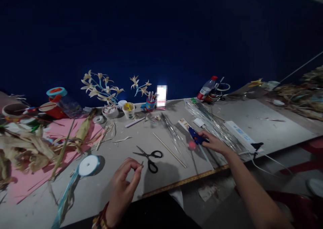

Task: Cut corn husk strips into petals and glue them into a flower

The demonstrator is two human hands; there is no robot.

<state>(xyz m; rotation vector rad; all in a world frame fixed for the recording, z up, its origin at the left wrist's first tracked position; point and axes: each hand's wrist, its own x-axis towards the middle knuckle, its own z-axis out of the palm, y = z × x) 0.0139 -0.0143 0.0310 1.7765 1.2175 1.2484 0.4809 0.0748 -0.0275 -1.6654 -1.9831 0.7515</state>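
Note:
My left hand is raised over the table's front, thumb and forefinger pinched on a small thin piece too small to name. Just beyond it lie black-handled scissors, blades apart and pointing left. My right hand has its fingers round a blue glue gun, which rests at the right of the table near a small white and brown box-like piece. A pale glue stick runs from the gun toward the front edge. Between the hands lies a thin wooden stick.
A blue ribbon roll, pink sheets and dried husks cover the left. Husk flowers, tubs and a lit phone stand along the back. Wire bundles, a bottle and a power strip are rightward.

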